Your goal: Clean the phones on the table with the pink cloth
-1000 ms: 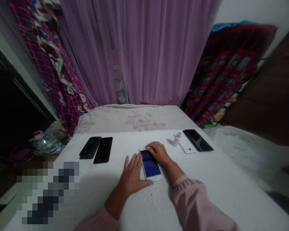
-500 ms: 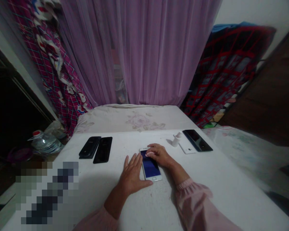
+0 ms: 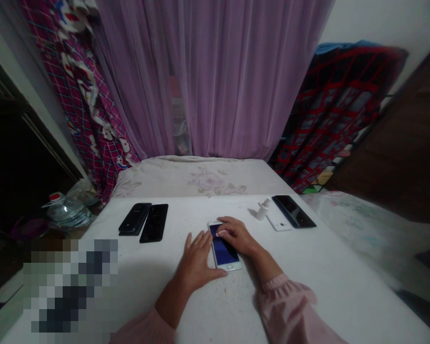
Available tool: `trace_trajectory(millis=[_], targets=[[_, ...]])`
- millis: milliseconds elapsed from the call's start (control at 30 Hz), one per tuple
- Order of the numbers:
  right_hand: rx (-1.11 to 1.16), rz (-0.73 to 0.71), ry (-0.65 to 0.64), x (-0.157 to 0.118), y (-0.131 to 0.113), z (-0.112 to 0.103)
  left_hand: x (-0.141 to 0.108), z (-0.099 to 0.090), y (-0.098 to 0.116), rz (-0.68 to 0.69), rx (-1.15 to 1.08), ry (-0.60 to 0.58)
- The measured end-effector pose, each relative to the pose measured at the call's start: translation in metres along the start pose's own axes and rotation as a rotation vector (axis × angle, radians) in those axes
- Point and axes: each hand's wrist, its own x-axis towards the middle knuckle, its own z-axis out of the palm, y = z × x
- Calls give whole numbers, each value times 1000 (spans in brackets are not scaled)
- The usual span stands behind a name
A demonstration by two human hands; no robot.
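Observation:
A white smartphone (image 3: 225, 252) with a dark blue screen lies face up on the white tabletop. Along its left and lower edge rests my left hand (image 3: 196, 260), fingers stretched out and thumb at the bottom corner. My right hand (image 3: 237, 235) is over the upper part of the screen, fingers pinched around a small whitish wad (image 3: 221, 233), perhaps cloth or tissue, that touches the glass. Most of that wad is hidden by the fingers. A small white spray bottle (image 3: 263, 210) stands upright to the right, beside another white phone (image 3: 280, 221).
Dark phones (image 3: 134, 219) lie at the left, next to a black phone (image 3: 154, 223). Another dark phone (image 3: 294, 211) is at the far right. A floral cloth (image 3: 204, 179) covers the table's back, before purple curtains (image 3: 232, 81). A large water bottle (image 3: 68, 210) stands off the left edge.
My right hand has shifted very slightly down the screen with the wad. My left hand keeps its place at the phone's edge. The camera view has tilted a little.

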Motion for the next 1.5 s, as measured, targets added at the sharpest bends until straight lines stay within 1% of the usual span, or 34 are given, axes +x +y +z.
trace_trajectory(millis=[100, 233, 367, 467, 600, 733, 867, 967, 1133, 1267, 1333, 1400, 1500], targets=[[-34, 17, -29, -4, 1, -1, -1, 0, 1, 10, 13, 20], [-80, 44, -43, 10, -3, 3, -3, -2, 4, 12, 32, 32], [-117, 87, 0, 30, -7, 11, -6, 1, 5, 43, 40, 79], [-162, 121, 36, 35, -6, 18, -9, 5, 4, 58, 53, 127], [-116, 82, 53, 31, -4, 21, -9, 8, 4, 63, 66, 151], [-19, 9, 66, 18, -3, 17, -8, 9, 2, 70, 57, 166], [27, -14, -11, 7, -2, 12, -8, 10, 2, 79, 52, 177], [24, 19, -36, 5, -2, 11, -8, 11, 1, 88, 54, 192], [-60, 104, 26, 17, -9, 17, -7, 15, -3, 96, 40, 224], [-172, 235, 40, 30, -21, 22, -7, 18, -5, 100, 37, 257], [-239, 291, 42, 35, -26, 22, -6, 18, -4, 96, 41, 255], [-264, 307, 34, 36, -29, 21, -6, 17, -3, 92, 37, 248], [-209, 262, -2, 32, -30, 16, -6, 15, -2, 86, 19, 263]])
